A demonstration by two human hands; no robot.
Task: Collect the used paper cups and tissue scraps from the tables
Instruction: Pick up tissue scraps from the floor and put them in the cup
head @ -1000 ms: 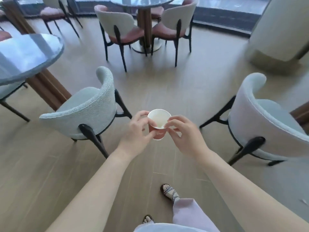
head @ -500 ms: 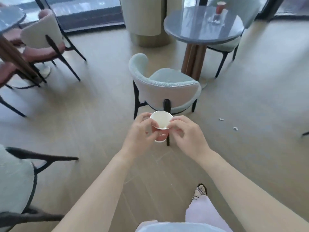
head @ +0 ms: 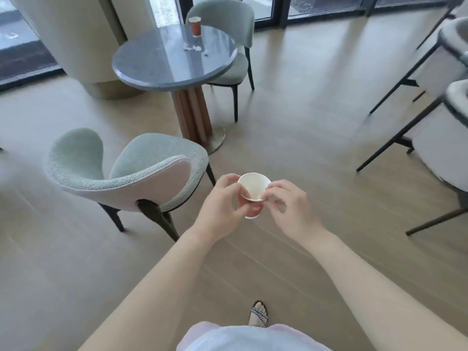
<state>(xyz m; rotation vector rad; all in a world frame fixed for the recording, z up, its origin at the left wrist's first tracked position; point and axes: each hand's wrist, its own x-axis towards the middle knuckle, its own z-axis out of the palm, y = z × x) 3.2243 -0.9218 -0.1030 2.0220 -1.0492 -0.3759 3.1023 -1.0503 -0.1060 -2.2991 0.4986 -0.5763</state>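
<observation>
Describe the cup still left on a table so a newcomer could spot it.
Find the round grey table beside the pale column. Near its far edge, before a green chair, stands an upright red paper cup with white tissue scraps just this side. Unlike the held cup, gripped by the left hand and right hand, nothing touches it.

I see a round grey table (head: 162, 69) carrying an upright red paper cup (head: 195, 26), with white tissue scraps (head: 193, 48) near it.
</observation>
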